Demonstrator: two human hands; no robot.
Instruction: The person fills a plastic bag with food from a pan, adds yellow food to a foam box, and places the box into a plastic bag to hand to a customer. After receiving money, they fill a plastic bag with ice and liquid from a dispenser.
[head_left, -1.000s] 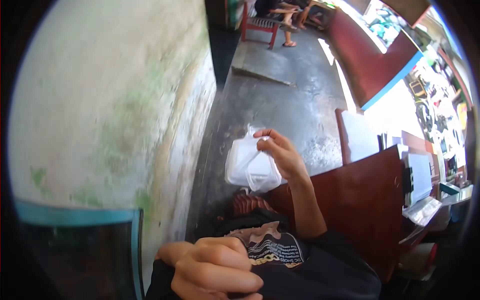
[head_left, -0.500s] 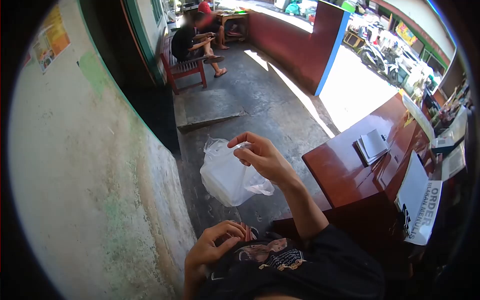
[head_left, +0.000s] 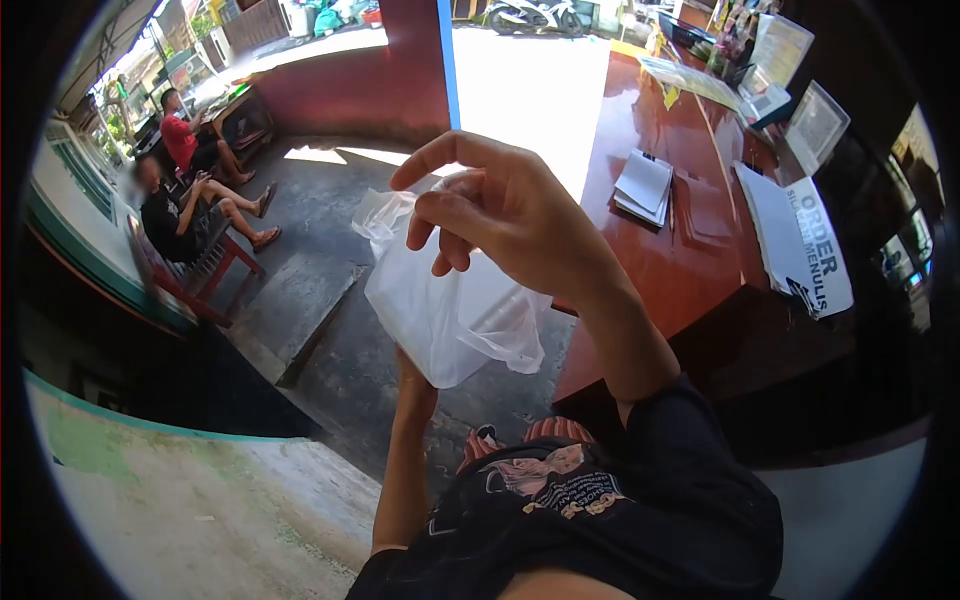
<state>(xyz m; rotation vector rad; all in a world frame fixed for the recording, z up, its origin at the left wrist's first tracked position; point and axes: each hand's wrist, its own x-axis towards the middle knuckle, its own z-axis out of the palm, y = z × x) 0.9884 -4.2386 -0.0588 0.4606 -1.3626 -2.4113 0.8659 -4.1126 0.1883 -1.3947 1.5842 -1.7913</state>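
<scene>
A white, translucent plastic bag (head_left: 425, 300) hangs in front of me, with a pale boxy shape inside. Its loose ears flare out on two sides. Above it, my right hand (head_left: 500, 205) has curled fingers, with whitish film showing between index finger and thumb; the exact grip on the bag's top is partly hidden. My left hand (head_left: 416, 385) is up against the bag's underside, its fingers hidden behind the plastic.
To the right stands a glossy reddish-brown desk (head_left: 640, 290) with a paper pad (head_left: 643, 188) and an order sign (head_left: 805, 245). Two people sit at the far left, one on a wooden bench (head_left: 205, 275). A raised concrete slab (head_left: 295, 310) and a wall (head_left: 200, 510) lie left.
My left hand has risen from my waist to the underside of the bag. The view has turned right, and the bag and my right hand appear closer.
</scene>
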